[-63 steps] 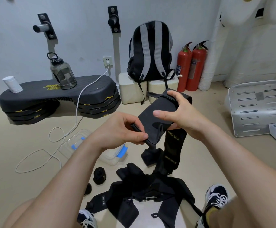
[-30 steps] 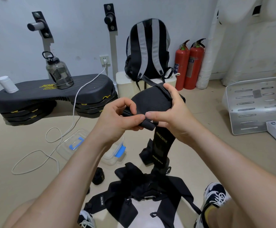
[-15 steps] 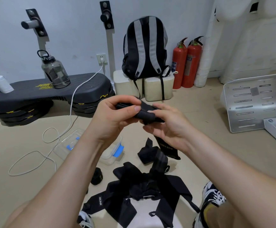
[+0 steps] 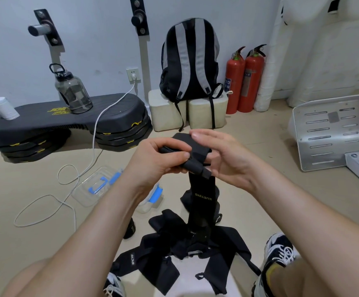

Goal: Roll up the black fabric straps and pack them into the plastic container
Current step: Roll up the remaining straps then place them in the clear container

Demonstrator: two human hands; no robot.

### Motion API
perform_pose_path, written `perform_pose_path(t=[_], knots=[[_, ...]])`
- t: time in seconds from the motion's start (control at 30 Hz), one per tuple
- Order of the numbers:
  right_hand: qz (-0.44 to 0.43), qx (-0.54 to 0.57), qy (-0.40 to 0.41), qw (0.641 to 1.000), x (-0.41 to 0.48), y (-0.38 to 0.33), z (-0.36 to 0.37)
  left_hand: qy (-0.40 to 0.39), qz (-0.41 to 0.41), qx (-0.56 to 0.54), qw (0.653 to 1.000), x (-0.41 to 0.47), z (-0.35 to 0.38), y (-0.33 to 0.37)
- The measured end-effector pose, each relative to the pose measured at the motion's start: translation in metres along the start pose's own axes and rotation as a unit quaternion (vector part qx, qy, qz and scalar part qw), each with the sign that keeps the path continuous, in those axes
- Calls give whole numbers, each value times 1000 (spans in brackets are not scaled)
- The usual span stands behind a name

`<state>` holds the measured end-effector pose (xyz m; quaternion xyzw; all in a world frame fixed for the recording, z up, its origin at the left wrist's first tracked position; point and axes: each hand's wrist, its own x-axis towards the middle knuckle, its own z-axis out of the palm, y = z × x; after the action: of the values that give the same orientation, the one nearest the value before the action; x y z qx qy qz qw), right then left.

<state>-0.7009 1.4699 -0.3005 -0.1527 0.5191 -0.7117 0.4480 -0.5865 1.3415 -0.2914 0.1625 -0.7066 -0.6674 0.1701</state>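
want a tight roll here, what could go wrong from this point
The roll is small and pinched by the left hand; a slip would likely let it unwind. The strap's tail hangs into the pile of straps on the floor, so rolling may snag or drag them.

1. Floor (image 4: 260,151): beige, smooth.
2. Step platform (image 4: 110,112): black, on stacked risers, far left.
3. White cable (image 4: 93,144): looped loosely.
4. Plastic container (image 4: 153,200), clear lid (image 4: 93,189) beside it, blue clips.
5. Black straps (image 4: 217,254): tangled heap, near.
6. Rolled strap (image 4: 130,229): beside heap.
7. Cream blocks (image 4: 200,112), two.
8. Fire extinguishers (image 4: 249,82), two, red.
9. Metal panel (image 4: 328,133): slotted, right.
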Motion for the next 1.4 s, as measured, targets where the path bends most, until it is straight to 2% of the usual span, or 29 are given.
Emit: perform_pose_path(t=[0.13,0.3,0.4,0.5,0.57,0.63,0.73,0.87,1.1,1.23,1.3,1.4], knots=[[-12,-61,-44,997,-6,1,2,35,-3,21,999,-1,4,-3],[-46,-82,-11,996,-4,3,1,54,-4,47,997,-1,8,-6],[-72,-133,30,988,-2,5,0,57,-3,79,995,-1,10,-8],[-77,-134,52,987,-1,3,0,16,-7,85,996,0,5,-6],[-73,-101,59,990,-1,0,-2,-31,13,72,997,0,-2,-5],[-71,-65,57,994,-2,-4,-4,-45,41,68,996,-1,-7,-4],[-56,-19,42,997,-4,-6,-5,-13,65,72,995,2,-5,-6],[-38,-4,33,999,-9,-3,-2,21,38,59,997,7,0,-12],[-50,-57,41,996,-10,3,-1,80,-7,14,997,7,11,-17],[-78,-136,74,985,-9,7,1,116,-17,-5,993,8,15,-19],[-78,-137,94,983,-8,5,3,102,-20,-8,995,8,13,-18],[-66,-94,105,988,-11,-2,2,20,-9,-22,1000,8,6,-14]])
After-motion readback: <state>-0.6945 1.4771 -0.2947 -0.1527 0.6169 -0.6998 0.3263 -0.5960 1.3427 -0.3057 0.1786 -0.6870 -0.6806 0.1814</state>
